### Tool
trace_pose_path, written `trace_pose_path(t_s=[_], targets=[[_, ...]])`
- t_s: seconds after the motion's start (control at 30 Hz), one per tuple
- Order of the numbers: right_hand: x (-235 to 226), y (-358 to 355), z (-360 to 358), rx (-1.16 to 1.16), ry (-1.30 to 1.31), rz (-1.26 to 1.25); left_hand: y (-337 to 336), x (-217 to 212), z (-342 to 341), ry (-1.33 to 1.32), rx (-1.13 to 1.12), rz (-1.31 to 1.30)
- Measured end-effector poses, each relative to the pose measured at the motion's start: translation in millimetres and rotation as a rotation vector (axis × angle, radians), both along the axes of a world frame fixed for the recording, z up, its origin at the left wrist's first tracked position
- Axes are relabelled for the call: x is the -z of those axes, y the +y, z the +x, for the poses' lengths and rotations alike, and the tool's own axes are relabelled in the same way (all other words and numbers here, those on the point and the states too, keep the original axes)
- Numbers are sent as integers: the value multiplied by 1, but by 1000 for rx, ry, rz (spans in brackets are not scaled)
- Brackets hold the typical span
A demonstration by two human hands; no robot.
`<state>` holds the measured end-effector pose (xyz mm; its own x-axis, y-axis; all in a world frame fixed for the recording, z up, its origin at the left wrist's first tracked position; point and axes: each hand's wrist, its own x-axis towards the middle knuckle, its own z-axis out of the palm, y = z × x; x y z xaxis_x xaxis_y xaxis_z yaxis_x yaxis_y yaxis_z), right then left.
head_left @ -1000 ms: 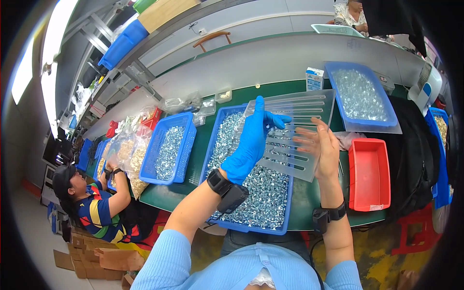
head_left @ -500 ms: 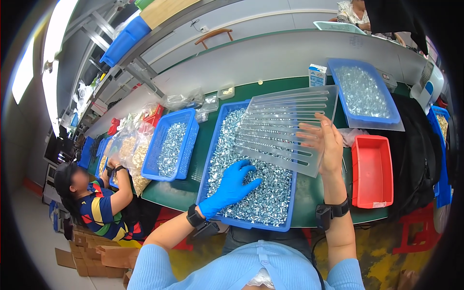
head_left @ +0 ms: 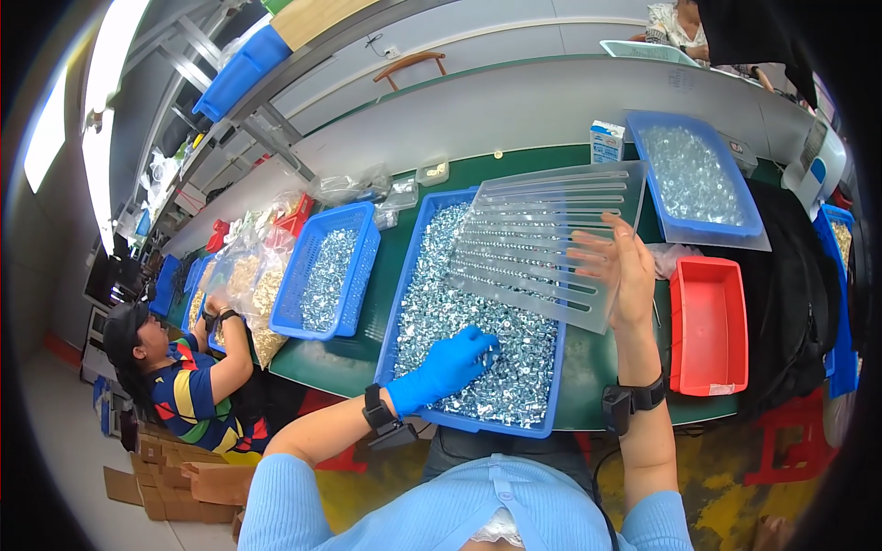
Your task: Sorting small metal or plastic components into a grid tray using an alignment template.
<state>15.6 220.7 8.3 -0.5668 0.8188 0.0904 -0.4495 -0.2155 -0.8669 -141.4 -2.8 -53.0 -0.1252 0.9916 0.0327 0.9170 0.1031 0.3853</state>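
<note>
Head view | left hand (head_left: 447, 367) in blue glove, fingers curled into small silvery metal parts (head_left: 478, 312) at near end of long blue plastic tray (head_left: 404, 275) | right hand (head_left: 620, 266), bare, open-palmed, holds clear slotted plastic plate (head_left: 542, 230) tilted over tray's far right | red rectangular bin (head_left: 707, 326) right of tray | second blue tray (head_left: 326, 271) left of it

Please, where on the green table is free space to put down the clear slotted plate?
Bare green table shows between the small blue basket and the large blue tray of metal screws, and a strip before the red plastic bin. The far edge, with bags and small boxes, is crowded.
</note>
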Motion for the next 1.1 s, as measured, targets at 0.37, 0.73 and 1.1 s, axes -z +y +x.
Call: trace_pose_path(t_s=[0.37,0.73,1.1], targets=[[-7,-1,-2,6,15,-1,86,-68,2,-525,-118,488],[-1,-5,-3,-25,-34,38,107,-65,-16,-602,45,421],[-9,-3,-8,33,-96,71,147,-86,31,-1590,-439,683]])
